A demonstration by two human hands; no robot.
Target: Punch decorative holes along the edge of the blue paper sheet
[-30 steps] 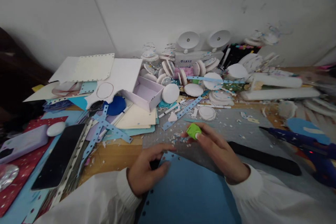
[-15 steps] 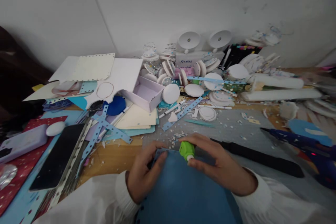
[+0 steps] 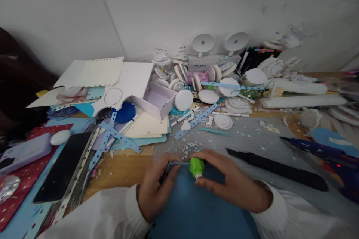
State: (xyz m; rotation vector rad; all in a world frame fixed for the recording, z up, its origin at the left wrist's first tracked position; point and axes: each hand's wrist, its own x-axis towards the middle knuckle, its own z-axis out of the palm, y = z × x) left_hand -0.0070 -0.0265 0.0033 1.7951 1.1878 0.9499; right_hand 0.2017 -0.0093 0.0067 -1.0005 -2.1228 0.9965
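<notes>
**Green punch and blue sheet, held between two hands at a cluttered workbench**

Head view, the only one. Item: one small green punch [image 3: 196, 166], at the far edge of one blue sheet [image 3: 209, 209], near the middle of the bench's front. Right hand [image 3: 237, 185]: thumb and forefinger pinched on the punch, the thumb at its white end, a grip that probably suits squeezing it. Left hand [image 3: 157, 190]: half curled, thumb and fingers closed on the sheet's far left corner, presumably to steady it. (Whether the paper sits inside the punch cannot be told.)

Surroundings: one black-handled knife [image 3: 277, 166], lying on the grey mat [image 3: 246, 138] to the right, blade pointing away from the right hand's wrist; one blue glue gun [image 3: 322, 153] beyond it, showing a red light. Small paper scraps [image 3: 190, 147] lie just past the punch. Punched blue strips [image 3: 120, 136] cross one another at the left, apparently laid aside as offcuts, beside stacked cream sheets [image 3: 148, 125].

Markings: one white box [image 3: 213, 61] at the wall, bearing a dark emblem and characters, too small to read. No brand is legible on the punch, knife or glue gun.
</notes>
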